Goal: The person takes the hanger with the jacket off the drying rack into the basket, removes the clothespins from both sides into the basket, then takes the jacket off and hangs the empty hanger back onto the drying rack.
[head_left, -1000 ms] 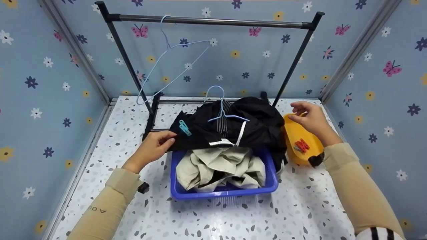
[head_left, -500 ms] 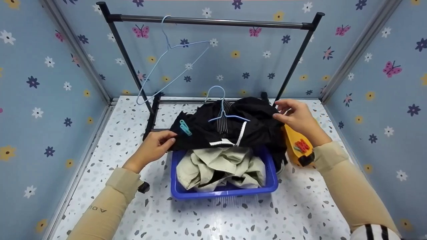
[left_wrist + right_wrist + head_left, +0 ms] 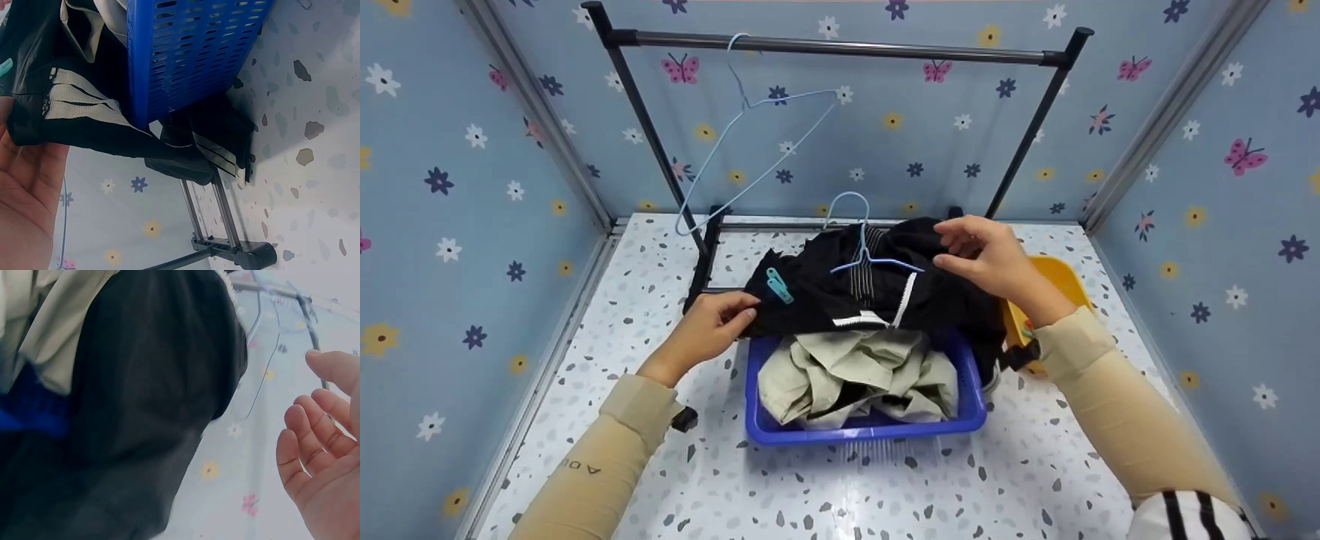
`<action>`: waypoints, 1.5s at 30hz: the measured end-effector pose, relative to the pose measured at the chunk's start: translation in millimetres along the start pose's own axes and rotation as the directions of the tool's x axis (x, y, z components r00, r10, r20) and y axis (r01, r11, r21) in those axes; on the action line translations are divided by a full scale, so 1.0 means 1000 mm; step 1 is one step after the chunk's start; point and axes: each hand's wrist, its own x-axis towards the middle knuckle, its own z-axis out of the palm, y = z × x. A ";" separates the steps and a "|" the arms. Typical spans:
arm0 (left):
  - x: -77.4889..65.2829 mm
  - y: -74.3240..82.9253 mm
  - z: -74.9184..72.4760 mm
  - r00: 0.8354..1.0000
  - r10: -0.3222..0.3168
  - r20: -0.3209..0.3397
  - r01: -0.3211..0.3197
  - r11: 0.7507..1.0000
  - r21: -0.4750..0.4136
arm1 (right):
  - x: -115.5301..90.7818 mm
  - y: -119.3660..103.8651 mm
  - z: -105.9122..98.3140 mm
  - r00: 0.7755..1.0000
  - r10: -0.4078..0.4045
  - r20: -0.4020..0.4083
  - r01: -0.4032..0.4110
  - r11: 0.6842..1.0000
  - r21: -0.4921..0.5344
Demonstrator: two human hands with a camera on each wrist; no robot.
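A black zip jacket with a white zipper and striped ribbing lies spread over a blue basket. My left hand pinches its left edge between thumb and fingers; in the left wrist view the jacket's hem folds over the fingers of that hand. A teal clothespin sits on the jacket close to those fingertips. A light blue hanger is inside the jacket, its hook and neck sticking out at the collar. Over the jacket's right side, my right hand is held with fingers loosely bent, holding nothing.
Pale beige cloth is bunched in the basket. A yellow container stands at the right, partly behind the right forearm. Behind, a black garment rack carries another light blue hanger. Patterned walls enclose the speckled floor.
My right hand has moved left from above the yellow container to over the jacket's right side. The left hand keeps its pinch on the jacket's edge.
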 end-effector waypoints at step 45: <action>0.004 0.005 -0.003 1.000 0.009 0.001 -0.009 1.000 -0.002 | 0.060 -0.079 0.123 0.918 -0.251 0.306 0.257 0.966 0.022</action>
